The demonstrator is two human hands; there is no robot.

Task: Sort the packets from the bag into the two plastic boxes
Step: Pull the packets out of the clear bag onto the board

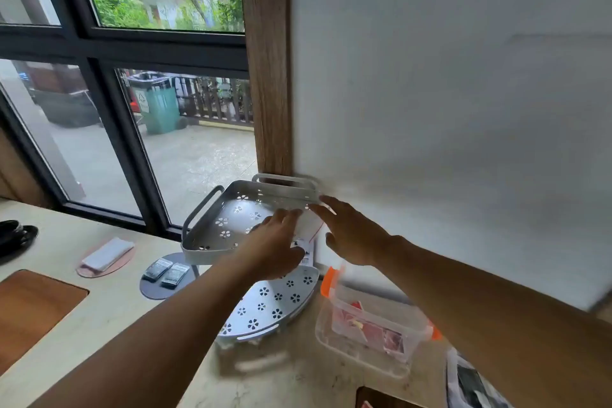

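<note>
A white bag (309,230) with a red line and a barcode label stands on the lower tier of a grey corner rack (212,225), against the wall. My left hand (276,243) reaches to it with straight fingers that touch its left side. On the bag's right side my right hand (354,232) is stretched out flat, fingers spread. A clear plastic box (367,354) with orange clips (329,281) sits on the counter below my right forearm and holds pink and red packets (374,334). Two dark packets (165,272) lie on a round grey mat.
The rack's lower tier (275,305) has flower-shaped holes. A clear bag with dark packets (470,381) lies at the bottom right. A folded white cloth (107,253) rests on a pink mat, a wooden board (29,308) and a dark dish (15,237) lie left. The window is behind.
</note>
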